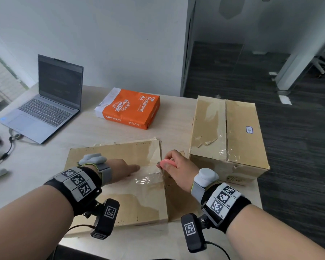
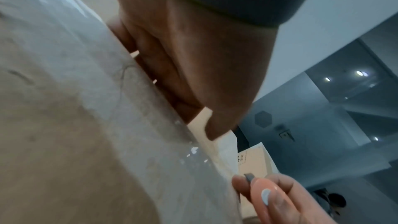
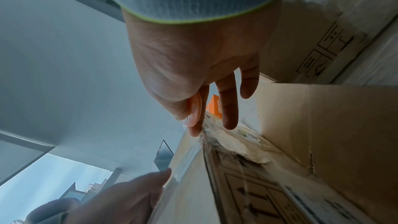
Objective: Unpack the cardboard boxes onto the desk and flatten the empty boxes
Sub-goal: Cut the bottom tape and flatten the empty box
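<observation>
A low cardboard box (image 1: pixel 120 199) with clear tape (image 1: pixel 148 179) across its top lies at the desk's near edge. My left hand (image 1: pixel 126 168) lies flat on its top, fingers straight, pressing down; the left wrist view shows the palm (image 2: pixel 193 74) on the cardboard (image 2: pixel 64 125). My right hand (image 1: pixel 176 166) pinches a small pink box cutter (image 1: pixel 167 163) at the taped right edge of the box. The cutter's short blade (image 2: pixel 248 177) sits at that edge. A second, larger box (image 1: pixel 227 132) stands taped shut to the right.
An orange ream of A4 paper (image 1: pixel 131 107) lies behind the near box. An open laptop (image 1: pixel 45 109) sits at the far left, with cables (image 1: pixel 6 152) in front of it. The desk (image 1: pixel 94 132) ends just right of the large box, above dark floor (image 1: pixel 298 147).
</observation>
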Demonstrator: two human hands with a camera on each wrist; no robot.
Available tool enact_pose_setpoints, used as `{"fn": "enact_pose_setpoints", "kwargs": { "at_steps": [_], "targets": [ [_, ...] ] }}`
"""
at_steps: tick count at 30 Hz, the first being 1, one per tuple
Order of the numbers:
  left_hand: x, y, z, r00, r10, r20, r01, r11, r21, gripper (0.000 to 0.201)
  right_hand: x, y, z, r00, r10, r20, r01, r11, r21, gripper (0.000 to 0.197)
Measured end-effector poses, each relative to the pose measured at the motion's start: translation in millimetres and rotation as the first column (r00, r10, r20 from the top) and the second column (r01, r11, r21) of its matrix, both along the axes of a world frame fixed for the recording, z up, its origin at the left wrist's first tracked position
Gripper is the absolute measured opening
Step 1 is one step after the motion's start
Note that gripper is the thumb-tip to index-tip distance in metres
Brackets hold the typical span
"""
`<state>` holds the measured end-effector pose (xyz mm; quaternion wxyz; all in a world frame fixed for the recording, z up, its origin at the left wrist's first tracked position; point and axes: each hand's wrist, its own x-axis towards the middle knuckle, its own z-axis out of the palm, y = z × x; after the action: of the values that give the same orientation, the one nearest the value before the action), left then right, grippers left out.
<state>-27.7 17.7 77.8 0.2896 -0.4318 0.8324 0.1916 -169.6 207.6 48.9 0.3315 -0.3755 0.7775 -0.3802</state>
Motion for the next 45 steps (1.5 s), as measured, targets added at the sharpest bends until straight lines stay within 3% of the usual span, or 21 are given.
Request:
{"fn": "enact_pose_setpoints", "kwargs": {
  "at_steps": [4, 8, 13, 16, 18, 23, 28, 38, 45],
  "targets": [
    [5, -14, -2, 0.990, -0.067, 0.124, 0.075, 0.995, -0.068, 0.052, 1, 0, 0, 1.000, 0.006, 0.004, -0.006, 1.000, -0.005, 0.010],
    [7, -14, 6, 0.988, -0.086, 0.127, 0.093, 0.995, -0.043, 0.043, 2, -1, 0, 0.998, -0.012, 0.066, 0.015, 0.999, -0.047, 0.008],
    [1, 9, 17, 0.986, -0.154, -0.067, 0.156, 0.987, 0.025, 0.033, -3, -1, -5, 0.944, -0.049, 0.327, 0.084, 0.992, -0.094, 0.013],
    [-12, 36, 16, 0.960, -0.208, -0.185, 0.220, 0.974, 0.049, 0.028, -2, -1, -2, 0.931, -0.059, 0.360, 0.098, 0.991, -0.092, 0.009],
    [-22, 57, 14, 0.942, -0.234, -0.238, 0.247, 0.969, 0.022, 0.036, -1, -2, 0, 0.920, -0.081, 0.382, 0.125, 0.988, -0.090, 0.009],
    [-32, 76, 2, 0.931, -0.270, -0.245, 0.260, 0.963, -0.069, 0.055, 1, 3, -1, 0.936, -0.162, 0.312, 0.213, 0.967, -0.137, 0.010],
    [-27, 63, 1, 0.943, -0.206, -0.262, 0.221, 0.975, 0.029, 0.063, 2, 9, -15, 0.949, -0.196, 0.248, 0.225, 0.970, -0.094, 0.003],
    [-24, 54, 2, 0.945, -0.136, -0.297, 0.182, 0.974, 0.133, 0.045, 3, 4, -17, 0.975, -0.159, 0.153, 0.172, 0.983, -0.071, 0.001],
    [-25, 50, 3, 0.950, -0.111, -0.293, 0.169, 0.969, 0.179, 0.046, 0, 1, -20, 0.990, -0.100, 0.101, 0.101, 0.995, 0.002, 0.004]
  ]
}}
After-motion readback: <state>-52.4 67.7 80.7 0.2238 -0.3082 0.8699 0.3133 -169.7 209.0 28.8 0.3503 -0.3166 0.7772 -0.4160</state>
